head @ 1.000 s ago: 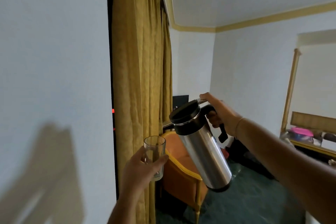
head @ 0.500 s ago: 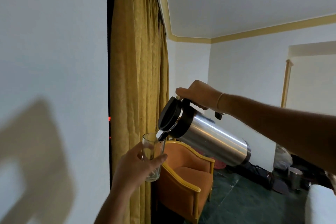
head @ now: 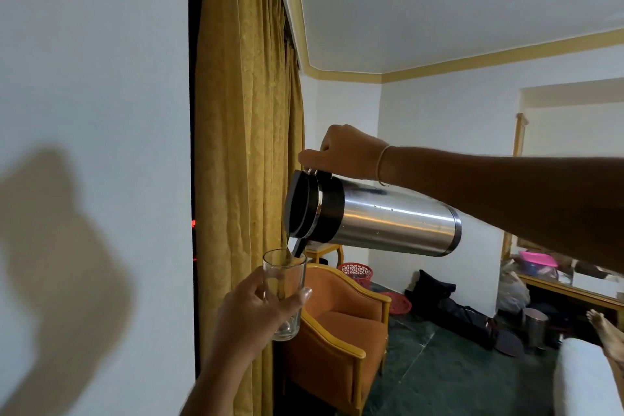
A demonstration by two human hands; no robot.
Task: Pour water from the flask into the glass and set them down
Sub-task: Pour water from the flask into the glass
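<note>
Midair, a person's right hand (head: 347,153) grips the top handle of a cylindrical stainless-steel flask with a black lid (head: 371,218), fingers curled tight around it, tipping the vessel nearly horizontal with its spout pointing down and left. Below, the left hand (head: 260,306) holds a clear, straight-sided drinking glass (head: 285,284) upright, thumb and fingers wrapped around its lower half, the rim just beneath the spout. A thin stream of water falls from the spout into the glass; how full the glass is cannot be told. Behind the glass hangs a gold pleated curtain (head: 246,145), and an orange upholstered armchair with a yellow wooden frame (head: 341,324) stands on the dark green floor (head: 449,375).
</note>
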